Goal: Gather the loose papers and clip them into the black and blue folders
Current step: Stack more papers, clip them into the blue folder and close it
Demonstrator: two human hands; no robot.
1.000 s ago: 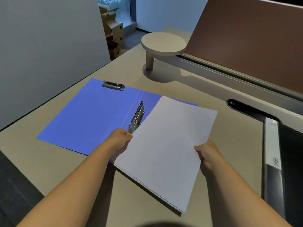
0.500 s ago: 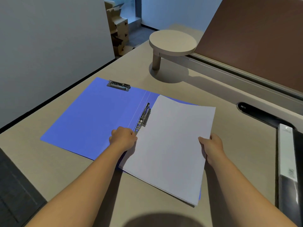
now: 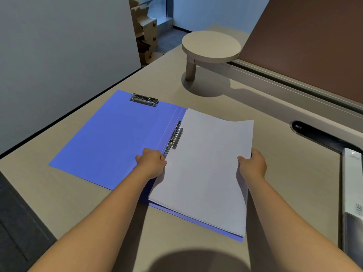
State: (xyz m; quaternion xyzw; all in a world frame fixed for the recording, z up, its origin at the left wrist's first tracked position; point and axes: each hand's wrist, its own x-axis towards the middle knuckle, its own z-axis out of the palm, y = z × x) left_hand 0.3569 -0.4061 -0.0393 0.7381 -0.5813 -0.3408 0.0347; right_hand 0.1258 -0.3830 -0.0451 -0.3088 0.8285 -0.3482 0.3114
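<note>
On the beige desk [image 3: 294, 173] the blue folder [image 3: 110, 146] lies open, the paper stack [image 3: 206, 169] over its right half beside the spine clip [image 3: 174, 138]. The right hand [image 3: 253, 165] pinches the stack's right edge; the left hand [image 3: 151, 163] is curled closed at its left edge.

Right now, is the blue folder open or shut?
Open. The blue folder lies spread flat on the desk, inside face up, with the paper stack on its right half.

Papers [image 3: 206, 163] on folder's [image 3: 110, 146] right half
</note>
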